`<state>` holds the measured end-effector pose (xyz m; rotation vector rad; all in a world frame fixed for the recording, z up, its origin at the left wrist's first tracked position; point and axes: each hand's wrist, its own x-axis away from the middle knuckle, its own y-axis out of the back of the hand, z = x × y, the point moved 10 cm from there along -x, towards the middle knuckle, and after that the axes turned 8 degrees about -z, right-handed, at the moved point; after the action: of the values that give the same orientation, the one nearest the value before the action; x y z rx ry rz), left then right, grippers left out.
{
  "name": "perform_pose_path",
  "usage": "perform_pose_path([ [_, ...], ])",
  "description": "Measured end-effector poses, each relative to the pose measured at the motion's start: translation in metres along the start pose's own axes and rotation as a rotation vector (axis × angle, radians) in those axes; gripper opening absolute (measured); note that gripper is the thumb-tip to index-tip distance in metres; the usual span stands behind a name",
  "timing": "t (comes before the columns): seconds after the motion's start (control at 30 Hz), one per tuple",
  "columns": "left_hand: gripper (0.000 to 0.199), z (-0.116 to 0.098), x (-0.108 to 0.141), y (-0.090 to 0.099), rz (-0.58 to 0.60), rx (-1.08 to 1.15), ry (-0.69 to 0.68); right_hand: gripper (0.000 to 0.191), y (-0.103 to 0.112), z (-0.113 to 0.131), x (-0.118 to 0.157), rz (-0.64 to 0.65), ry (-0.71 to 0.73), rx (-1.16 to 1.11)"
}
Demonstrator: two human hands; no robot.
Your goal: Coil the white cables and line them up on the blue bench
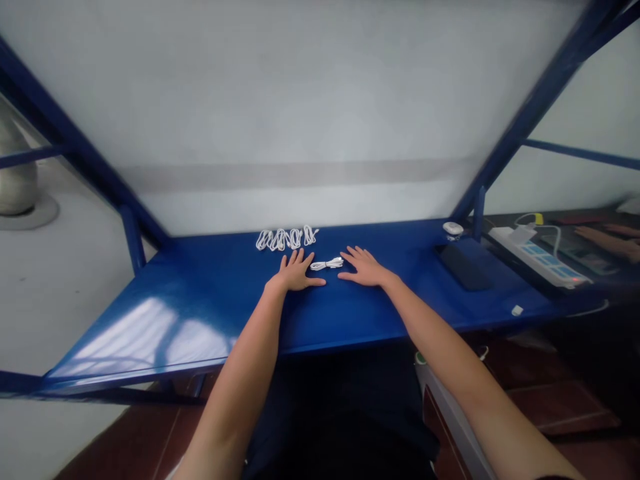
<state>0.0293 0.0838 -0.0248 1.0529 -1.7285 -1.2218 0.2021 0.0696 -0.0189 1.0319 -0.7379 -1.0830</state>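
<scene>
Our L hand (295, 275) & R hand (369, 269) lie spread, holding nothing, w/ a white, long-coiled, plastic-looking cable (327, 265) btwn; we'd best touch coils lightly.

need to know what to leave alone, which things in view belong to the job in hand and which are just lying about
Seemingly part of the job:
white cable bundle between the left hand and right hand
row of white cable coils, farther back

Seemingly just lying about:
dark flat slab
round white item
power strip
small white piece
</scene>
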Motion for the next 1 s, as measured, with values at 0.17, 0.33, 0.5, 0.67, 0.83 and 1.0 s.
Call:
perform_pose_path([
  [0.17, 0.112, -0.0005, -0.0005, 0.0011, -0.016, 0.012, -0.01, 0.097, -0.0004, -0.0012, -0.0006, -0.008, 0.003, -0.016],
  [0.33, 0.113, -0.0002, 0.0001, 0.0, 0.003, 0.004, -0.002, 0.096, -0.0002, -0.0007, 0.0004, -0.001, -0.002, -0.003],
  [0.5, 0.112, -0.0014, 0.0007, 0.0021, -0.006, 0.006, -0.002, 0.096, 0.0008, 0.0006, 0.0014, 0.002, -0.003, -0.001],
  [0.67, 0.112, -0.0014, 0.0004, 0.0019, -0.008, -0.003, -0.006, 0.097, 0.0009, 0.0003, 0.0008, -0.006, 0.001, -0.008],
  [0.83, 0.114, -0.0012, 0.0004, 0.0006, -0.004, 0.002, -0.006, 0.094, 0.0009, -0.0014, -0.0003, -0.021, 0.003, -0.024],
  [1.0, 0.113, -0.0008, 0.001, 0.0001, 0.008, -0.007, 0.004, 0.096, 0.0003, -0.0017, -0.0004, -0.018, 0.005, -0.016],
])
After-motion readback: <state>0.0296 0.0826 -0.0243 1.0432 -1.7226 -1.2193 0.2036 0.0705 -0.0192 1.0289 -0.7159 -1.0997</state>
